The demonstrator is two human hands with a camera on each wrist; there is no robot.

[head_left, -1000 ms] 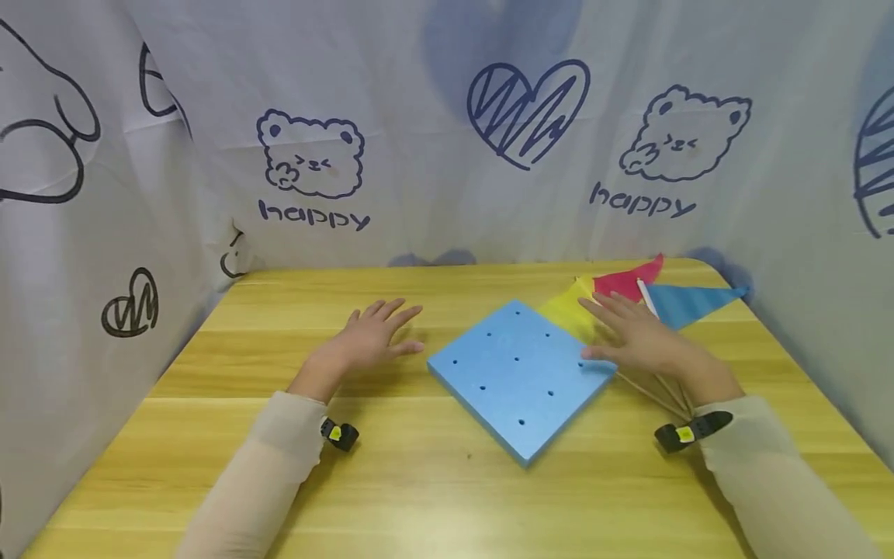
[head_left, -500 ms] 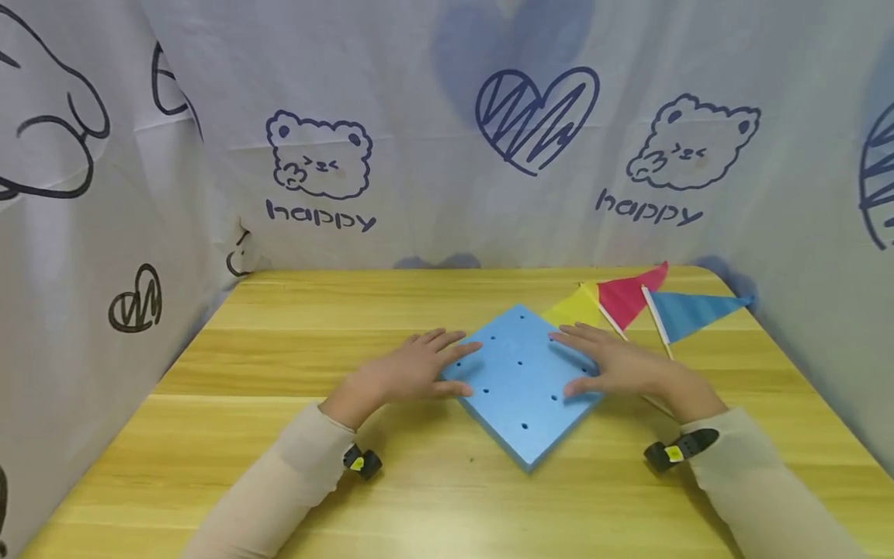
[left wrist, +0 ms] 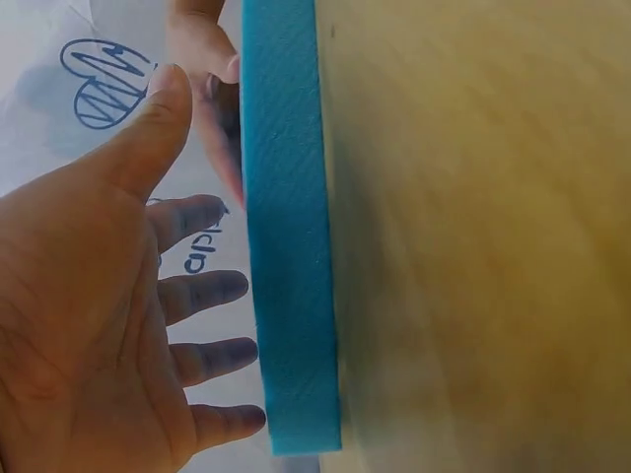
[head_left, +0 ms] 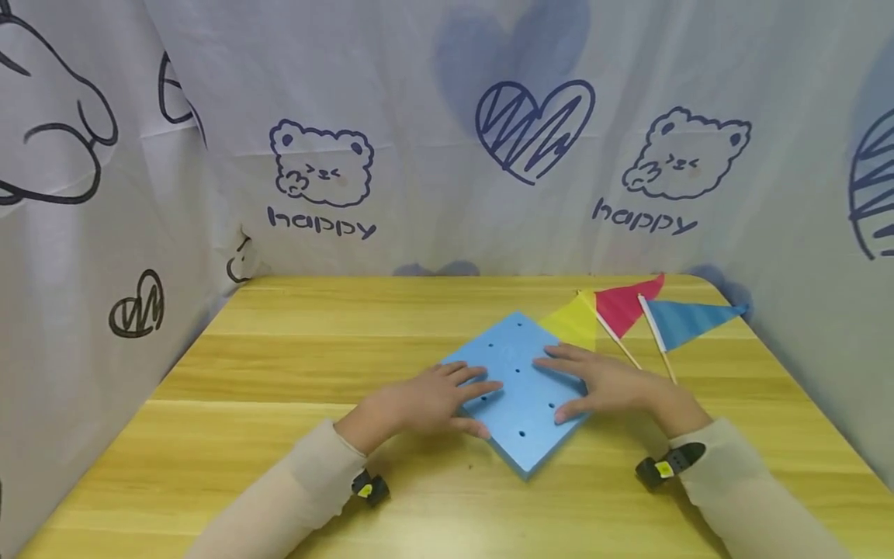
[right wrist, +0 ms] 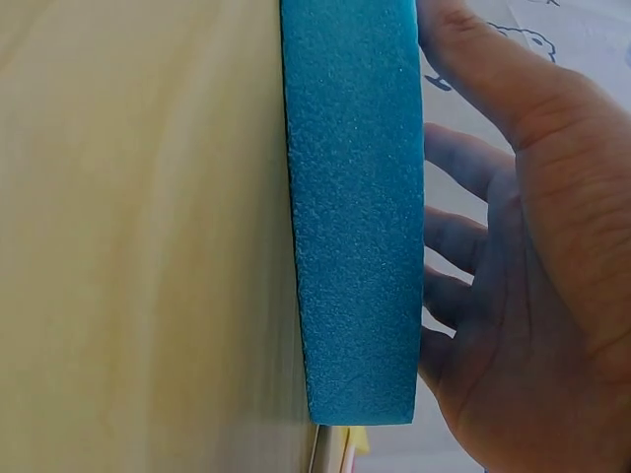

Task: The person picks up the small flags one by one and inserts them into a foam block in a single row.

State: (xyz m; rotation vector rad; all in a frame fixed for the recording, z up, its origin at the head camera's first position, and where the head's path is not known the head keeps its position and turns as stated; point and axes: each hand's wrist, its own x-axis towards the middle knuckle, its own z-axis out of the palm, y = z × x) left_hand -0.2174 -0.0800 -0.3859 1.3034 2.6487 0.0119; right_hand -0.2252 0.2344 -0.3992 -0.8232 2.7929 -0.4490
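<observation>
Blue foam board (head_left: 520, 392) flat on table (head_left: 279, 373), frame centre. Left hand (head_left: 426, 400) on its left edge, right hand (head_left: 604, 384) on right edge; both with fingers straight, pressing top, nothing grasped.

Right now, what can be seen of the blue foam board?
The blue foam board is a thick square slab with a grainy, foam-like surface and small round holes across its top. It lies flat on the wooden table, turned corner-forward like a diamond. The left hand and right hand rest on its top with straight fingers. A yellow flag lies at its far right edge.
</observation>
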